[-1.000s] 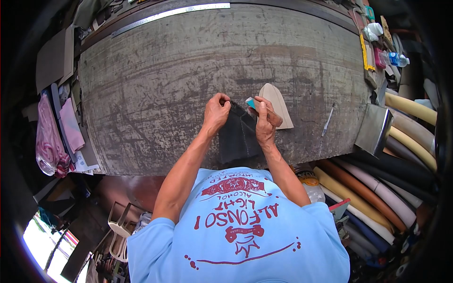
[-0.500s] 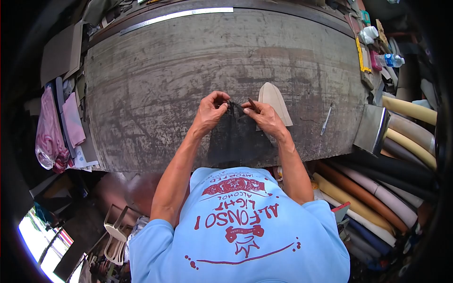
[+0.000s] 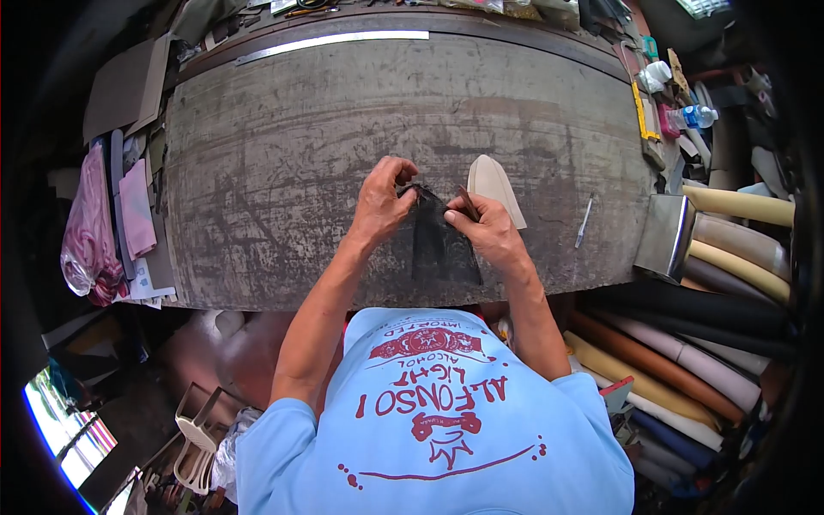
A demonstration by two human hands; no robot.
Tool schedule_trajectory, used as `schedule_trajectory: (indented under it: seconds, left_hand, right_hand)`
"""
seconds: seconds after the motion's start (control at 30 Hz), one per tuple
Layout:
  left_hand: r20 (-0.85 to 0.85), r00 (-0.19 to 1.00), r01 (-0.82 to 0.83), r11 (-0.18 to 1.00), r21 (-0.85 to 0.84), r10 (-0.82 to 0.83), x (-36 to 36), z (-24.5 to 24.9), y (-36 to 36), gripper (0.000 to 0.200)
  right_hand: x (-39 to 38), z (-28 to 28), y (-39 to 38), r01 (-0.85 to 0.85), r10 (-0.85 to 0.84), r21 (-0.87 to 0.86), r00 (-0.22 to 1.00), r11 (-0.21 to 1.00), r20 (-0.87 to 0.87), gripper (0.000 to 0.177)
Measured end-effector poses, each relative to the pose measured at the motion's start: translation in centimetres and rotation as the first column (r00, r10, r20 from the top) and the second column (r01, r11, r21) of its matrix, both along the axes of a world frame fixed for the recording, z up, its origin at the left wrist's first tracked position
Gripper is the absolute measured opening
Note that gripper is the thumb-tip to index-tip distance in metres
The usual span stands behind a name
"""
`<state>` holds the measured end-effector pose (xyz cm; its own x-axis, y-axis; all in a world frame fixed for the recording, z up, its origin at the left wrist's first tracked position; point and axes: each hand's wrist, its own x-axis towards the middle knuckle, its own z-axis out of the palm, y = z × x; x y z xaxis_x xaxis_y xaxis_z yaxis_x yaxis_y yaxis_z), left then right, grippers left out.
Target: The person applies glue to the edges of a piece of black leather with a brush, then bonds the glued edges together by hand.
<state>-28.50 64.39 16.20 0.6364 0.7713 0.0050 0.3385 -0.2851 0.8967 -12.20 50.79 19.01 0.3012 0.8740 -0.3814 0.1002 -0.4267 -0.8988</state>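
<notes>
A piece of thin black mesh fabric (image 3: 439, 236) hangs from both hands over the worktable, its top edge bunched between them. My left hand (image 3: 384, 199) pinches the upper left corner with thumb and fingers. At the upper right, my right hand (image 3: 489, 230) grips the fabric edge. A slim dark brown strip-like tool (image 3: 469, 202) also sticks up from the right fingers; its kind cannot be made out. Just beyond the right hand lie beige pointed pattern pieces (image 3: 495, 184), stacked on the tabletop. A pen (image 3: 584, 221) rests farther right.
The scuffed worktable (image 3: 283, 154) spreads ahead, with a metal ruler (image 3: 343, 39) along its far side. Rolls of material (image 3: 669, 378) are stacked at the right, below a metal box (image 3: 665, 236). A water bottle (image 3: 693, 117) lies at the right edge; pink plastic-wrapped material (image 3: 90, 227) hangs left.
The black mesh now hangs narrower and its lower part has drawn in from the left. My right hand has moved slightly down and right. The whole view has shifted a little.
</notes>
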Motion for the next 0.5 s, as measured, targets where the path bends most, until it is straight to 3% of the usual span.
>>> schedule_trajectory:
  seconds: [0.07, 0.27, 0.47, 0.5]
  left_hand:
    - [0.039, 0.999, -0.007, 0.976, 0.217, -0.001, -0.4, 0.3, -0.1, 0.03]
    - [-0.018, 0.986, -0.155, 0.954, 0.258, 0.166, -1.1, 2.7, -3.0, 0.032]
    - [-0.006, 0.994, -0.093, 0.889, 0.449, 0.107, -1.6, 1.8, -3.4, 0.027]
    - [0.049, 0.993, -0.115, 0.907, 0.405, 0.104, -1.4, 1.7, -3.2, 0.025]
  right_hand:
    - [0.2, -0.3, -0.5, -0.002, 0.003, 0.008, 0.998, 1.0, -0.058, 0.02]
    - [-0.8, 0.2, -0.5, -0.01, 0.014, 0.046, 0.995, 0.999, -0.097, 0.02]
    - [-1.2, -0.2, -0.4, -0.026, 0.029, 0.037, 0.997, 0.999, -0.068, 0.021]
    - [-1.3, 0.0, -0.3, -0.03, 0.032, 0.038, 0.998, 0.999, -0.059, 0.021]
